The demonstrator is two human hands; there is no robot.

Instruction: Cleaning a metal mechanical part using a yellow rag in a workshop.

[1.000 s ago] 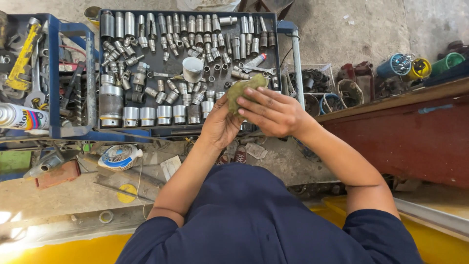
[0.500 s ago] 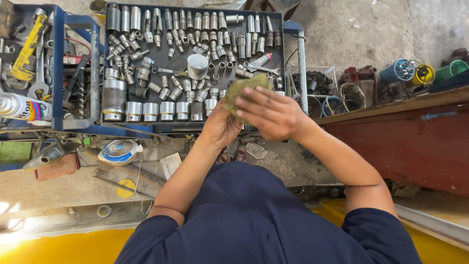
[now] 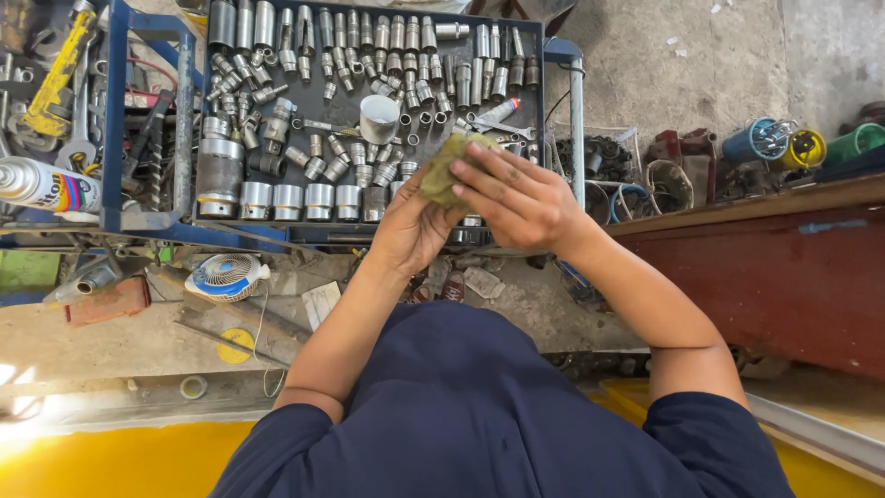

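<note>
1. The left hand [image 3: 415, 231] cups a yellow-green rag [image 3: 444, 171] from below, fingers curled round it.
2. The right hand [image 3: 518, 198] presses flat on the rag from above, fingers spread across it.
3. The rag sits between both palms, over the blue tray [image 3: 115, 120] of steel sockets [image 3: 304, 198].
4. A white cup [image 3: 378, 118] stands among the sockets; a spray can [image 3: 46, 184] lies far left.
5. A small fan [image 3: 226, 277] lies on the floor below.

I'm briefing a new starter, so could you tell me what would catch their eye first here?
First, both hands, left hand and right hand, meet at centre around a yellow-green cloth. Just behind them, a blue tray is packed with shiny metal sockets. Lower left, a small white fan lies on the ground.
</note>
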